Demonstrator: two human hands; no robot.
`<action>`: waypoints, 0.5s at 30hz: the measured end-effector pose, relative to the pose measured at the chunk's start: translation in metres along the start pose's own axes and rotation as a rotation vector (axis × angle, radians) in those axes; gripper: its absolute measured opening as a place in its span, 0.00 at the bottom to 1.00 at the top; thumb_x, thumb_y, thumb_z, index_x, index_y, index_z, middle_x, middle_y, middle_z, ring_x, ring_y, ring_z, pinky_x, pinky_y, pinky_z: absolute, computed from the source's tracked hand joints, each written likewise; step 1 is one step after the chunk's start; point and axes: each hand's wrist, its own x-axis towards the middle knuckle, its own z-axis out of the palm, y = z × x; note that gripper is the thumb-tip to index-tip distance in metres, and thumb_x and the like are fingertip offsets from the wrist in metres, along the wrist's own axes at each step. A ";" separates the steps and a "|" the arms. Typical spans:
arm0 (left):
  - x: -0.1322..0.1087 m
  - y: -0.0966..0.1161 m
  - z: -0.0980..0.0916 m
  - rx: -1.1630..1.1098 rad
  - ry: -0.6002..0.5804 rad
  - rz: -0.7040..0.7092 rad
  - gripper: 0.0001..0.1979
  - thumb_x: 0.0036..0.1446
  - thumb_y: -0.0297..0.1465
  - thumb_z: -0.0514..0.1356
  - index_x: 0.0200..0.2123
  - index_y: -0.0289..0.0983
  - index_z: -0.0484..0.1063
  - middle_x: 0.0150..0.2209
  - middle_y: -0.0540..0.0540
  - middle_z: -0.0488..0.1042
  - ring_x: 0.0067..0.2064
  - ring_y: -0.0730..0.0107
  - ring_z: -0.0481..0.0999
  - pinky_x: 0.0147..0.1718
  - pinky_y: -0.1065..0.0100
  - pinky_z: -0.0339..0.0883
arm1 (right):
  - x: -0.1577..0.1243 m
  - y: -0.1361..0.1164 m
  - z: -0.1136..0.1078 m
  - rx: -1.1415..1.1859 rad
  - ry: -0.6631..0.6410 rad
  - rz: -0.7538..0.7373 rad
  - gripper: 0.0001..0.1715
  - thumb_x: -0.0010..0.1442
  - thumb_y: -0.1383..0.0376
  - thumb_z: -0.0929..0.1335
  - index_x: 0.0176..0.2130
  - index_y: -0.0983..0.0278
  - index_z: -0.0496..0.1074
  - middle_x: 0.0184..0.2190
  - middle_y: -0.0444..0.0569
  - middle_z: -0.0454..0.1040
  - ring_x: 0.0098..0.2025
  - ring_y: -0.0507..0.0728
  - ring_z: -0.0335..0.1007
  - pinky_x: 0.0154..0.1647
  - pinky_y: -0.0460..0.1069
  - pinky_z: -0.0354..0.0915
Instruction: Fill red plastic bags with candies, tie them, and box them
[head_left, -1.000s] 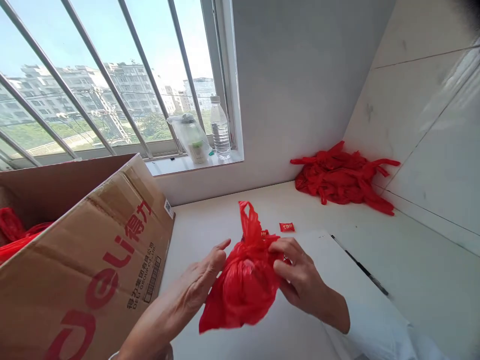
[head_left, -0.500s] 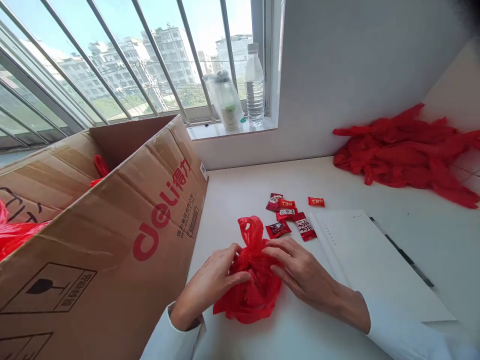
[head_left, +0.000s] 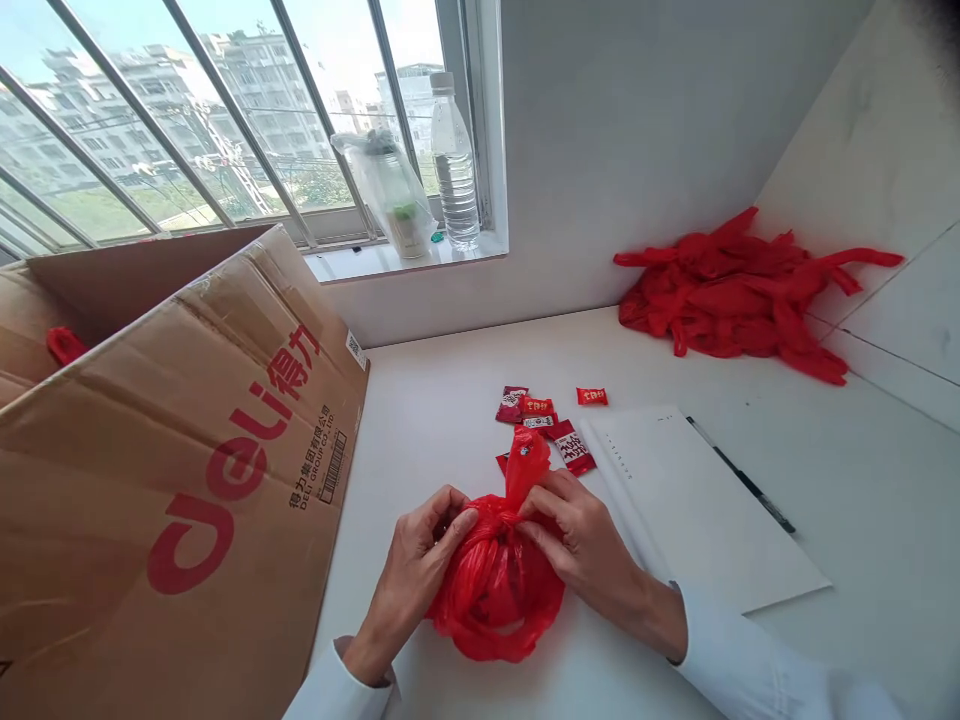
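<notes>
A small red plastic bag (head_left: 495,590) rests on the white table (head_left: 862,520) in front of me, bulging with something inside. My left hand (head_left: 417,570) pinches its gathered top from the left. My right hand (head_left: 581,545) pinches the same top from the right, just under the upright handle loop. Both hands are closed on the bag. Several small red snack packets (head_left: 547,425) lie on the table just beyond the bag, one red packet (head_left: 592,396) a little apart to the right.
A large brown cardboard box (head_left: 187,470) with red print stands at the left, red bags inside. A pile of red plastic bags (head_left: 739,295) lies in the far right corner. A white sheet (head_left: 705,510) and a black pen (head_left: 742,485) lie right. A water bottle (head_left: 454,160) stands on the windowsill.
The bag came down from in front of me onto the table. Both hands closed in on its top and now pinch the gathered neck more tightly.
</notes>
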 end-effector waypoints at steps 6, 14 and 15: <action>-0.006 -0.001 0.001 0.111 0.161 -0.009 0.16 0.64 0.44 0.50 0.30 0.39 0.64 0.24 0.53 0.66 0.25 0.73 0.61 0.24 0.71 0.58 | 0.000 0.005 -0.001 0.094 0.011 -0.021 0.09 0.58 0.75 0.64 0.31 0.62 0.62 0.34 0.44 0.68 0.35 0.52 0.61 0.35 0.48 0.60; -0.010 0.009 -0.013 0.624 0.089 0.626 0.14 0.65 0.26 0.51 0.50 0.44 0.67 0.48 0.47 0.69 0.51 0.65 0.64 0.47 0.67 0.66 | 0.002 0.008 0.004 0.081 -0.027 -0.065 0.09 0.58 0.74 0.63 0.31 0.62 0.60 0.31 0.44 0.68 0.34 0.53 0.61 0.34 0.48 0.58; -0.008 0.008 -0.014 0.671 0.028 0.666 0.14 0.65 0.25 0.51 0.51 0.44 0.67 0.48 0.48 0.70 0.52 0.65 0.63 0.48 0.68 0.65 | 0.002 0.008 0.004 0.079 -0.024 -0.082 0.09 0.59 0.74 0.63 0.31 0.62 0.60 0.31 0.45 0.68 0.34 0.53 0.61 0.34 0.48 0.58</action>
